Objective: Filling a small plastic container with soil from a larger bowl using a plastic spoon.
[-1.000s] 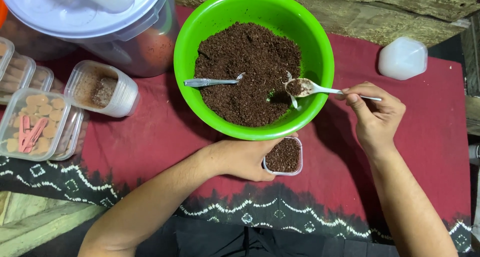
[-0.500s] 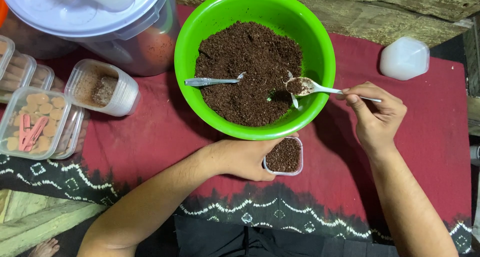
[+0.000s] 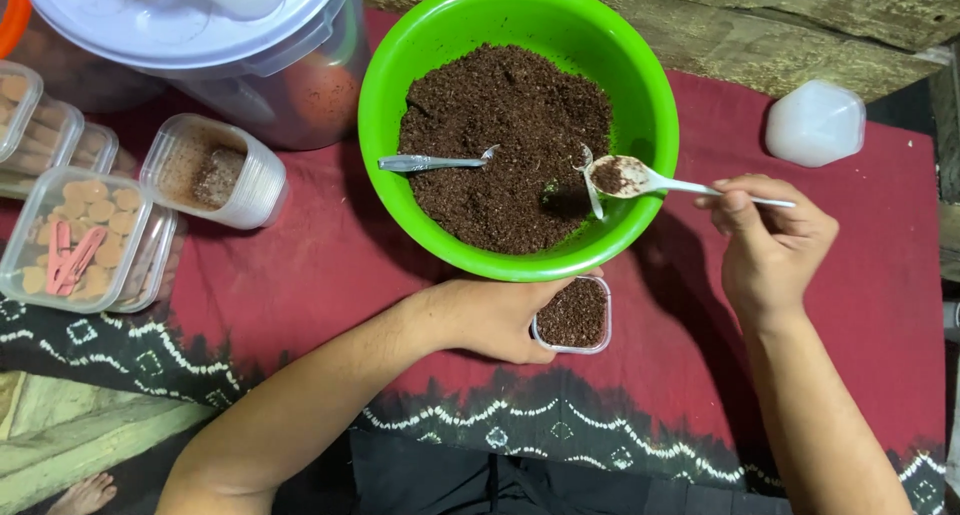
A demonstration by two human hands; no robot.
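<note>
- The right hand point(image 3: 775, 240) pinches the handle of a white spoon point(image 3: 650, 180), whose loaded scoop sits over the brown crumbs point(image 3: 500, 135) inside the green bowl point(image 3: 400, 75), left of the hand.
- The left hand point(image 3: 490, 320) wraps around a small clear cup point(image 3: 572, 315) full of crumbs, just below the bowl's rim on the red cloth point(image 3: 320, 275).
- A metal spoon point(image 3: 430, 162) lies in the crumbs.
</note>
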